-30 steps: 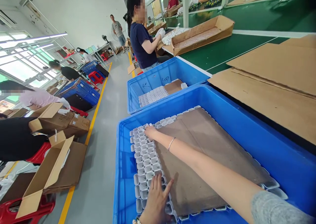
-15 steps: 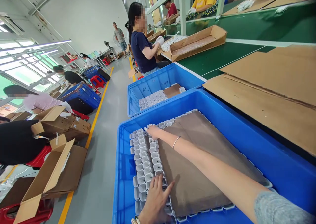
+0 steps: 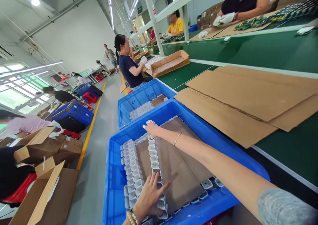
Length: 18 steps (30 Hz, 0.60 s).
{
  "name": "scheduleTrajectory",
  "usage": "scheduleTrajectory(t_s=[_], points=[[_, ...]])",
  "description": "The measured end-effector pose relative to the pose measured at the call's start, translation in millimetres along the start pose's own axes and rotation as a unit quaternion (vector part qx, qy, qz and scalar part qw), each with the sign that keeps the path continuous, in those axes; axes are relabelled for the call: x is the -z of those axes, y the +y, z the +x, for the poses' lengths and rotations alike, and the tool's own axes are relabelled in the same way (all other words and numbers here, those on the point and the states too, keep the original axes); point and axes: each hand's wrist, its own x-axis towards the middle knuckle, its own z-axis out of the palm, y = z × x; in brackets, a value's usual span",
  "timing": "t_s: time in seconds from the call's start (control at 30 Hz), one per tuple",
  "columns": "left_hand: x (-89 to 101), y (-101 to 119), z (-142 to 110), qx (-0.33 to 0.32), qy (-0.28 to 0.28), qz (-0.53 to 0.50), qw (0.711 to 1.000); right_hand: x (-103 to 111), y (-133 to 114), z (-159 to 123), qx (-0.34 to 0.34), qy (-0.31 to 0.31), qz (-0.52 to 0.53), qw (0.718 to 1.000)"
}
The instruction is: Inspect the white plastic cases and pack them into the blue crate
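Inside the large blue crate [image 3: 113, 172], a single row of small white open-topped plastic cases [image 3: 154, 158] stretches between my two hands. My left hand [image 3: 150, 197] is at the near end, its fingers along one side of the row and its thumb held out to the other. At the far end, my right hand [image 3: 152, 129] grips the last cases, its fingertips partly hidden. Brown cardboard [image 3: 177, 172] shows beneath and beside this row. Several packed rows of matching cases [image 3: 132, 162] line the crate's left side, with a gap between them and the held row.
A second blue crate [image 3: 126, 102] with similar cases stands beyond. Flat cardboard sheets [image 3: 236, 99] lie on the green table [image 3: 260, 56] at right. A co-worker in navy [image 3: 129, 66] sits ahead. Open cartons [image 3: 47, 192] stand left, across the grey aisle [image 3: 93, 158].
The held row has shifted right, away from the packed rows, and the gap of cardboard between them has widened. Both hands moved with it. The camera view has swung to the right.
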Motion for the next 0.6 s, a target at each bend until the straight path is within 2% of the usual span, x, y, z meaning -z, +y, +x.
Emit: scheduleTrajectory(t_s=[0.13, 0.33, 0.47, 0.6], points=[[39.8, -2, 6, -0.03, 0.035, 0.048, 0.998, 37, 32, -31, -0.046, 0.03, -0.003, 0.998], [122.3, -13, 22, -0.098, 0.047, 0.145, 0.983, 107, 86, -93, -0.151, 0.108, -0.006, 0.983], [187.4, -6, 41, -0.165, 0.07, 0.226, 0.957, 158, 123, -151, -0.239, 0.159, -0.021, 0.958], [257.4, 21, 63, -0.241, 0.098, 0.304, 0.917, 206, 157, -231, -0.328, 0.206, -0.044, 0.921]])
